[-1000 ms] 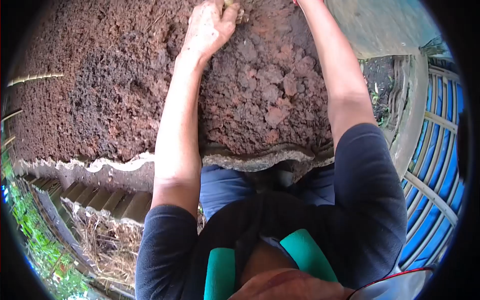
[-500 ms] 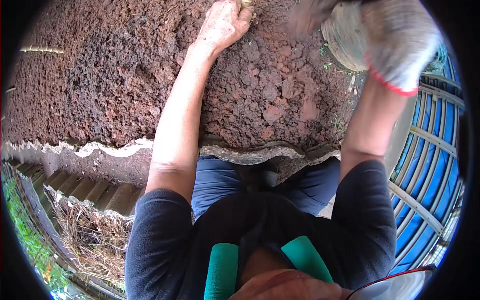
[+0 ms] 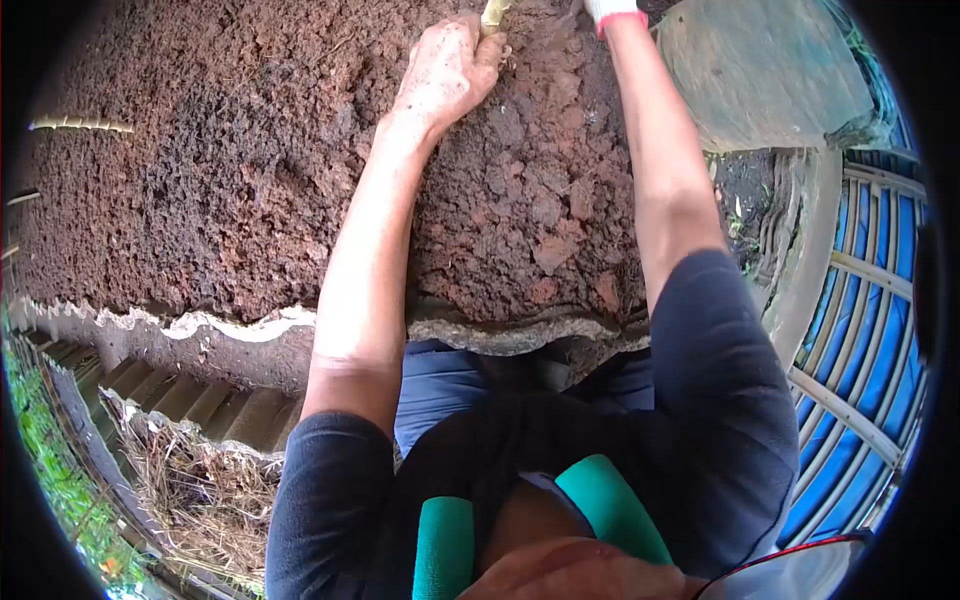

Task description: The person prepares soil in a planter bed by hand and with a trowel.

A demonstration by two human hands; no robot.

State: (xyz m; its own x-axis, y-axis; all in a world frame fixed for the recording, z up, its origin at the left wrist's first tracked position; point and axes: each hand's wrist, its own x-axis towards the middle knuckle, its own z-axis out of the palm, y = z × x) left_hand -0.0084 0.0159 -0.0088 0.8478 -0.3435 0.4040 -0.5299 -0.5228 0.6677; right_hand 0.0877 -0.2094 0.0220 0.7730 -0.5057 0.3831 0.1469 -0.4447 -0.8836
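Note:
My bare left hand (image 3: 448,72), dusted with soil, is closed around a short pale jointed stem (image 3: 494,14). The stem stands up from the hand at the top edge, its lower part hidden by my fingers and the soil. My right hand (image 3: 612,8) wears a white knit glove with a red cuff. Only the cuff end of the glove shows; its fingers lie beyond the top edge, so what they hold is hidden. Both hands are over a bed of crumbly reddish-brown soil (image 3: 260,180).
Another jointed stem (image 3: 85,124) lies in the soil at left. A wavy, rough-edged border (image 3: 520,332) runs between the bed and my legs. A greenish sack-like bundle (image 3: 770,75) sits at upper right, near blue sheeting behind slats (image 3: 860,300). Dry straw (image 3: 200,490) lies at lower left.
My gloved right hand has swung from the upper right inward to the top edge, closer to my left hand. The left hand has kept its grip; more of the stem shows.

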